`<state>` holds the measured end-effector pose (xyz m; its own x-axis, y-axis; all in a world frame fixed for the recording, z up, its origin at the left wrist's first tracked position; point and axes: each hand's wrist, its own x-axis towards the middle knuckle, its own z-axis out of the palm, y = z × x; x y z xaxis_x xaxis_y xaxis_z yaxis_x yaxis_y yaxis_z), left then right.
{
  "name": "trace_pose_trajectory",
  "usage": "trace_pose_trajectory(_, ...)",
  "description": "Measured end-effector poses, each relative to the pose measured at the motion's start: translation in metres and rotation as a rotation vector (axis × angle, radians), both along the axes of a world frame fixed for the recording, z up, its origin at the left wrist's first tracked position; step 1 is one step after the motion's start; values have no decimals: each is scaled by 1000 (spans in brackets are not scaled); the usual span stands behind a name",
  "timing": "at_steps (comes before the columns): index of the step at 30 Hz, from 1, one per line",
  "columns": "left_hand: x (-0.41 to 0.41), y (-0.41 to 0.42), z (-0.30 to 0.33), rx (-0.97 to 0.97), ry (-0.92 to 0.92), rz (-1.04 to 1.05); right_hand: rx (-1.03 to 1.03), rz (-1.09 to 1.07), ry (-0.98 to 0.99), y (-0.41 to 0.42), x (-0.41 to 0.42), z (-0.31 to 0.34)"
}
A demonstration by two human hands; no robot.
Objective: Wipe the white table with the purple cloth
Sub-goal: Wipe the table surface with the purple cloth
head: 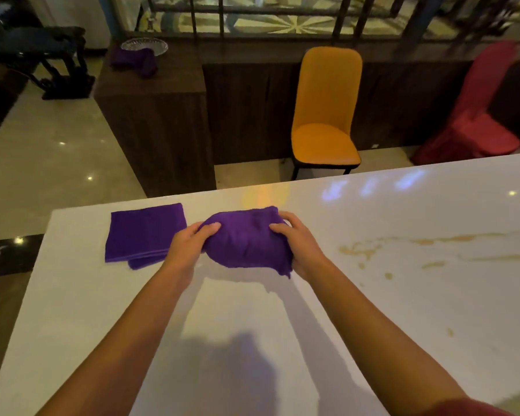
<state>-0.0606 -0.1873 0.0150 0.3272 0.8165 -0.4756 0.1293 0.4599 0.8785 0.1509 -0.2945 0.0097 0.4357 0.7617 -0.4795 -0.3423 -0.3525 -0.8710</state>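
A bunched purple cloth [246, 238] is held just above or on the white table [403, 280] near its far edge. My left hand [189, 241] grips its left end, thumb on top. On the cloth's right end my right hand [294, 238] is closed, fingers curled over the fabric. A second purple cloth [141, 232], folded flat, lies on the table just left of my left hand. The table shows tan veins or stains [360, 250] to the right of my right hand.
An orange chair [327, 115] stands beyond the table's far edge, with a red-covered chair [478, 109] to its right. At the back left, a dark wooden cabinet [153, 109] carries a glass dish [144, 45] and another purple cloth [135, 60]. The table's left corner is near the folded cloth.
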Motion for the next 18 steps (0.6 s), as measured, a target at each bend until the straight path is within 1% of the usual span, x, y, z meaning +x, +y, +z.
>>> trace_pose_trajectory(3, 9, -57, 3, -204, -341, 22, 23, -35, -1, -47, -7, 11)
trace_pose_trajectory(4, 14, -78, 1, -235, -383, 11, 0, -40, -5, -65, -10, 10)
trace_pose_trajectory(5, 20, -98, -3, -235, -377, -8, -27, -45, -8, -84, -11, 6)
trace_pose_trajectory(7, 32, -134, -12, -214, -308, -61, -99, -69, -4, -123, -10, -8)
trace_pose_trajectory(9, 44, -157, -21, -235, -269, -91, -178, -104, 20, -160, 0, -21)
trace_pose_trajectory(12, 63, -180, -28, -241, -281, -97, -279, -118, -2, -202, 23, -33)
trace_pose_trajectory(14, 77, -193, -31, -208, -301, -111, -348, -105, 43, -222, 41, -38)
trace_pose_trajectory(16, 95, -205, -33, -183, -328, -115, -407, -41, 117, -240, 62, -44)
trace_pose_trajectory(18, 117, -217, -37, -180, -353, -105, -429, 95, 135, -252, 87, -52)
